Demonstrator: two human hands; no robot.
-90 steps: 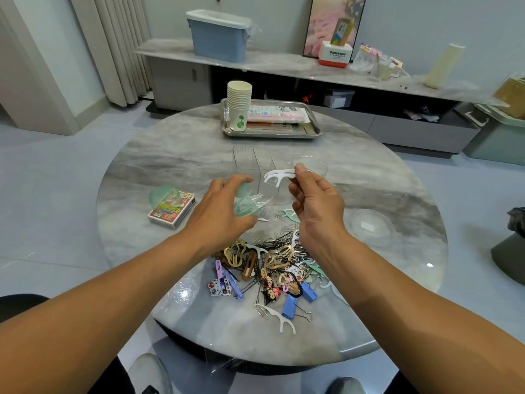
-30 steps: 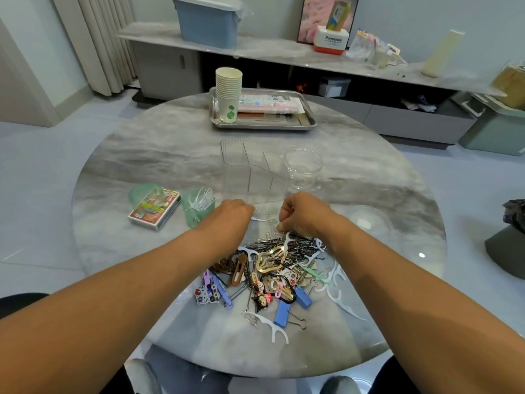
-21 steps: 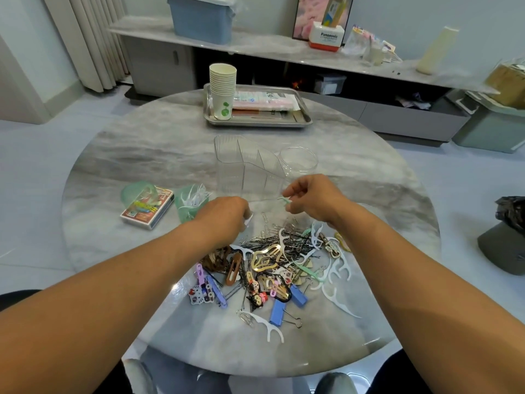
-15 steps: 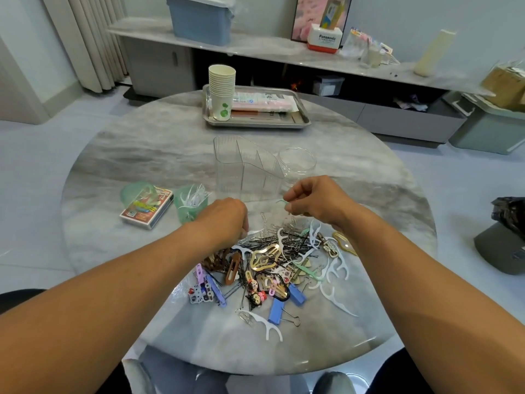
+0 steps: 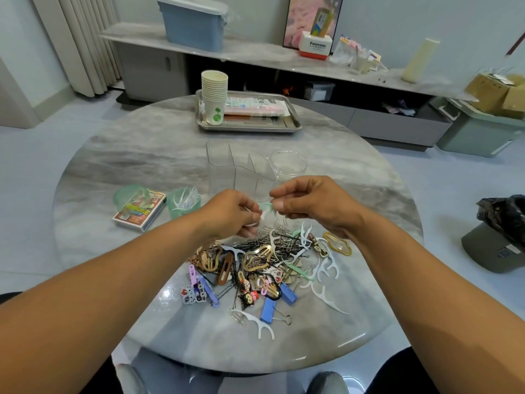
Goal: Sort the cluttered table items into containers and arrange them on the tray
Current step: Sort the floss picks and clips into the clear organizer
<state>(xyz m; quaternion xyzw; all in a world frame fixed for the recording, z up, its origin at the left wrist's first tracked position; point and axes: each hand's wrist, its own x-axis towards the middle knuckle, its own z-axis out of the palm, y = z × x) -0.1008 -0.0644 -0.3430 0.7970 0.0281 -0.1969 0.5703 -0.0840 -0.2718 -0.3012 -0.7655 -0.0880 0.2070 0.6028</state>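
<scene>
Round marble worktop (image 5: 119, 155), steel tray (image 5: 294, 125) at far edge. Above clutter pile (image 5: 261, 265), right hand (image 5: 312, 203) pinches a green floss pick (image 5: 266, 206); left hand (image 5: 230, 214), fingers curled, apparently holds a white pick (image 5: 252, 223). Green cup (image 5: 181, 206) sits left.

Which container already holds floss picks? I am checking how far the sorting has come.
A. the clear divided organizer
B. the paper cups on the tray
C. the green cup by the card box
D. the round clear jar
C: white picks stick up out of the green cup beside the card box; the clear containers look empty.
</scene>
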